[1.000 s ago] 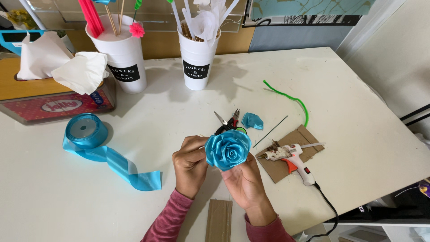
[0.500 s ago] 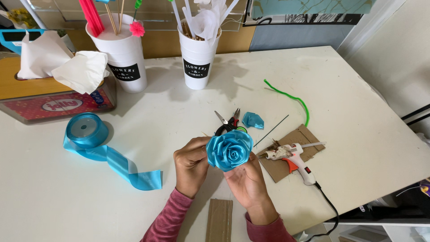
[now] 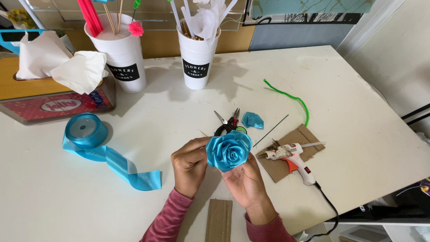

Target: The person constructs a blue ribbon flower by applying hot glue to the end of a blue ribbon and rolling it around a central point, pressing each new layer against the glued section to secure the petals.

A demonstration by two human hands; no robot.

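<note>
Turquoise satin ribbon on a spool (image 3: 83, 131) lies at the left of the white table (image 3: 358, 112), its loose end trailing toward the middle. Just right of it, the left hand (image 3: 190, 165) pinches the edge of a blue satin ribbon rose (image 3: 229, 151) between thumb and fingers. The right hand (image 3: 245, 183) cups the rose from below, fingers curled under it. Behind the rose lie black-handled scissors (image 3: 227, 124) and a folded blue ribbon scrap (image 3: 252, 120). Farther right, a white hot glue gun (image 3: 290, 157) rests on a brown cardboard piece (image 3: 299, 138), beside a bent green pipe cleaner (image 3: 293, 98).
</note>
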